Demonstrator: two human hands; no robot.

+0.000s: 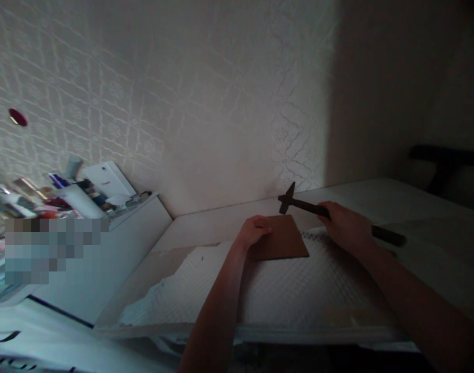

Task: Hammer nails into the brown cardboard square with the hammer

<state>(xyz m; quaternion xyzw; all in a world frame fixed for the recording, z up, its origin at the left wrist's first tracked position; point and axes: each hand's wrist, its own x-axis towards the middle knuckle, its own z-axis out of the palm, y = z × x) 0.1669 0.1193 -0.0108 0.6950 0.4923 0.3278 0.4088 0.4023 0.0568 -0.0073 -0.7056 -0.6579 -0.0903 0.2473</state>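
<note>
A hammer (305,206) with a dark head and a long handle is in my right hand (348,225), fingers wrapped round the middle of the handle. Its head hangs just above the far edge of a flat brown square board (286,241). My left hand (255,230) grips this board at its left side, with bent fingers over its top face. Whether a small item sits between those fingers is too dark to make out. Under the board lies a white quilted cloth (206,280). A strip of dark dots (314,235) shows just right of the board.
The white tabletop (377,194) runs back to a patterned wall (221,103). At left, a white cabinet (116,259) carries several bottles and tubes and a white box (108,181). A dark chair-like shape (443,160) stands at the right.
</note>
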